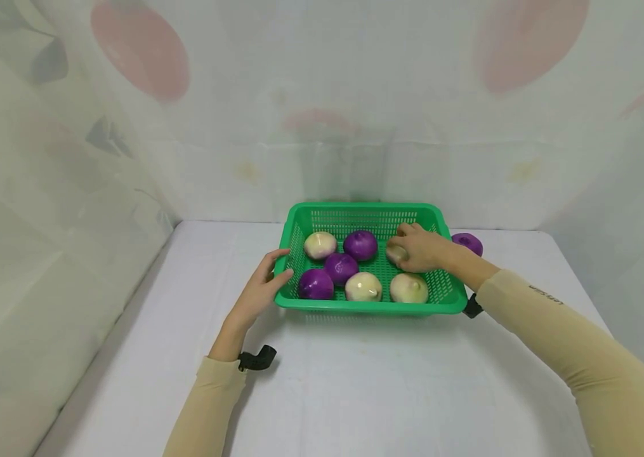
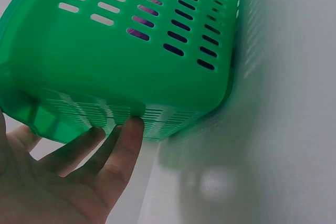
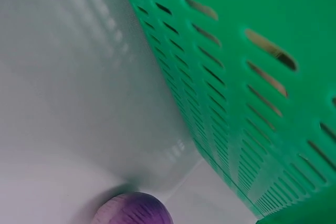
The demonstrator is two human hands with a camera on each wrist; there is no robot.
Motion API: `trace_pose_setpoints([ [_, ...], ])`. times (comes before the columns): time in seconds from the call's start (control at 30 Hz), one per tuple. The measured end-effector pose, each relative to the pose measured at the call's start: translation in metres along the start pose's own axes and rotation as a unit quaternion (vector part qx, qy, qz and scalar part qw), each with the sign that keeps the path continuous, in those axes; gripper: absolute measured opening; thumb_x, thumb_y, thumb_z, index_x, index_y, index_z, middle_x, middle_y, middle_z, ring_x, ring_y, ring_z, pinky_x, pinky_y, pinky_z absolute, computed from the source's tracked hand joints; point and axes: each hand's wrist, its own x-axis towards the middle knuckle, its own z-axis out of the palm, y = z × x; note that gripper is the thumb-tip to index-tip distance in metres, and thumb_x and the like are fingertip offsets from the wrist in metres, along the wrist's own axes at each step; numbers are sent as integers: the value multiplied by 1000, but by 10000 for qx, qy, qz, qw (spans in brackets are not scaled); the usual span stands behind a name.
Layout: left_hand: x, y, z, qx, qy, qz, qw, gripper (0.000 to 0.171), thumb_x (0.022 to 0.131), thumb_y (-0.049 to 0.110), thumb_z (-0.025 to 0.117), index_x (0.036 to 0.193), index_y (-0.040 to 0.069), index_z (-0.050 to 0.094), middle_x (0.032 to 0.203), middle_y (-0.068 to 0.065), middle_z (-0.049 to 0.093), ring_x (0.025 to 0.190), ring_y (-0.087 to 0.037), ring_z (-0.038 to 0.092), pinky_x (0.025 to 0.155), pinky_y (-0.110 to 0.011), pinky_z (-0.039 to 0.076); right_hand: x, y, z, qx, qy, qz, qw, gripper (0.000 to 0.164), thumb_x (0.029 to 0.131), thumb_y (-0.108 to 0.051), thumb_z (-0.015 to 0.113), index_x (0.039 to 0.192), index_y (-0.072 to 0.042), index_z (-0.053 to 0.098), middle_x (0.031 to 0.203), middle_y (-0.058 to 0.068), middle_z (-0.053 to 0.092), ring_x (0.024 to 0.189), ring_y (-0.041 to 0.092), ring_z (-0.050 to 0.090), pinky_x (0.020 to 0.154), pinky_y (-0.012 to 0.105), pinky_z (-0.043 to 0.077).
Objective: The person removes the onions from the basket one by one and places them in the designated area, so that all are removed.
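A green slotted plastic basket (image 1: 364, 307) holds several turnips, some showing purple sides, such as the purple turnip (image 1: 360, 245), others pale, such as the pale turnip (image 1: 363, 287). Inside its right part, my right hand (image 1: 421, 247) curls thumb and fingers round a pale turnip (image 1: 396, 254), partly hidden by the hand. At the basket's left end is my left hand (image 1: 257, 289), thumb and a fingertip at the rim. The left wrist view shows its extended fingers (image 2: 123, 148) against the basket's outer wall. The right wrist view does not show the right hand.
Another turnip (image 1: 467, 243), purple and white, lies on the white table (image 1: 384, 387) outside the basket's right end. Pale sheeting (image 1: 213, 184) hangs behind and at both sides of the table. A black wrist mount (image 1: 257, 358) projects from the left wrist.
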Motion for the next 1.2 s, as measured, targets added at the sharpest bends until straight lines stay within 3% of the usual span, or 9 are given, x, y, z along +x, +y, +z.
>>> trace_pose_setpoints([
  [0.27,12,-28,-2,44,97,35,9999,56,106,30,57,156,18,35,160,-19,32,143,-43,36,112,-63,32,-1,0,2,102,65,-31,9999,53,89,-25,70,140,-12,60,136,19,48,121,37,47,90,59,52],
  [0.53,13,-31,-3,119,151,2,9998,55,105,31,58,155,22,37,161,-16,32,144,-41,36,112,-63,32,0,-5,0,63,-16,10,10000,52,91,-23,69,141,-12,58,142,22,46,125,43,47,93,64,50],
  [0.87,1,-3,2,92,63,-43,9999,54,107,24,55,155,12,35,159,-22,33,143,-45,35,112,-63,31,-1,-4,0,30,-25,29,10000,50,91,-22,71,139,-13,58,137,21,49,120,43,50,92,62,51],
  [1.2,2,0,2,81,14,-31,10000,55,106,25,56,156,13,35,159,-22,32,143,-45,36,113,-63,31,-12,-4,-8,218,348,-135,9991,50,87,-21,73,135,-13,60,134,20,50,116,39,49,87,56,53],
])
